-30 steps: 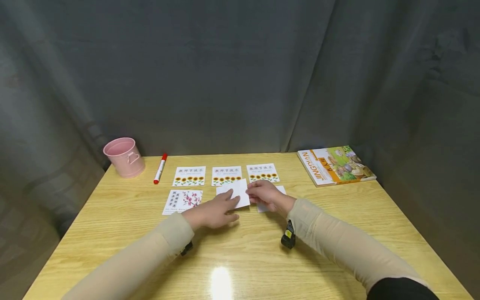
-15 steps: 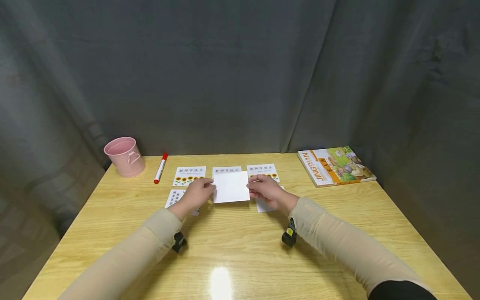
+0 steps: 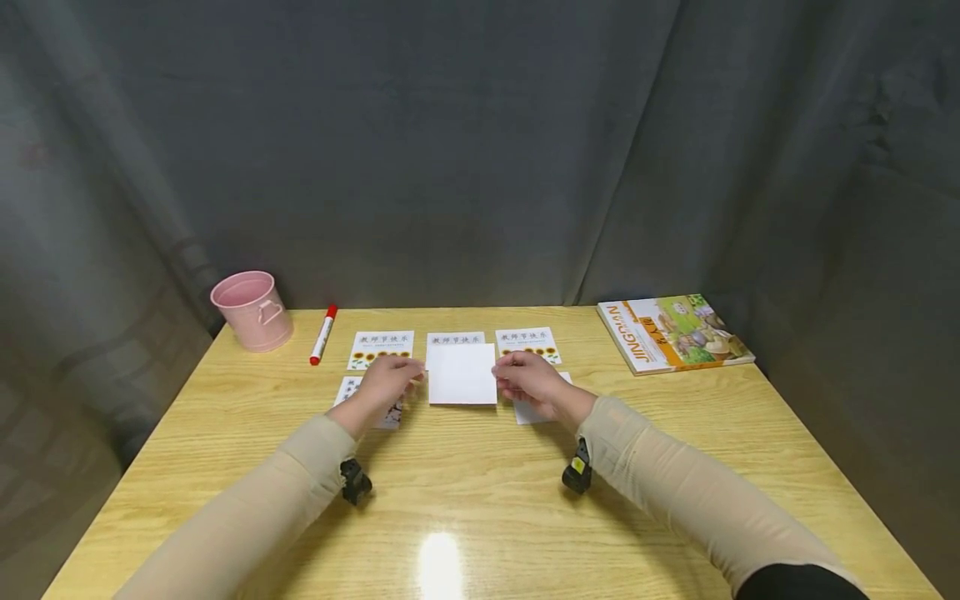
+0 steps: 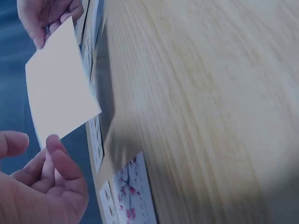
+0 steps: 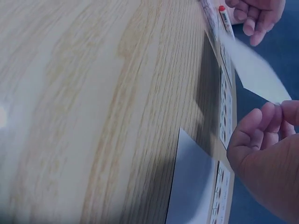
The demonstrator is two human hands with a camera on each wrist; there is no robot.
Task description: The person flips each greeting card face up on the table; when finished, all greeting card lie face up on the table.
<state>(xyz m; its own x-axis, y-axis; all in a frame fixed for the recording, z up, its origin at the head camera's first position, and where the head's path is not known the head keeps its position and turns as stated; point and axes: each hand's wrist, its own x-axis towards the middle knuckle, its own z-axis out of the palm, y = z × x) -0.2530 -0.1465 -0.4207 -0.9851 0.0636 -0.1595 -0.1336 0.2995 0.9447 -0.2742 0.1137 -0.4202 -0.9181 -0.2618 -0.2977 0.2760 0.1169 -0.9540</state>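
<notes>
A blank white square card point(image 3: 462, 374) is held up over the middle of the table in the head view. My right hand point(image 3: 532, 383) pinches its right edge between thumb and fingers, as the right wrist view also shows. My left hand point(image 3: 381, 387) is at the card's left edge. In the left wrist view the thumb point(image 4: 13, 143) stands apart from the fingers, which overlap the card's corner. Beneath the left hand lies a plum-blossom card point(image 3: 348, 390), partly hidden. Under my right hand lies another white card point(image 3: 531, 412), its face blank.
Behind are sunflower cards in a row: left point(image 3: 382, 343), middle point(image 3: 455, 338), partly covered, and right point(image 3: 527, 337). A pink bucket point(image 3: 255, 321) and red-capped marker point(image 3: 323, 335) stand and lie at back left. A book point(image 3: 675, 333) lies at back right.
The white card has been lifted and straightened to face me. My left hand has moved left from over the card to its left edge. The right hand stays at the right edge.
</notes>
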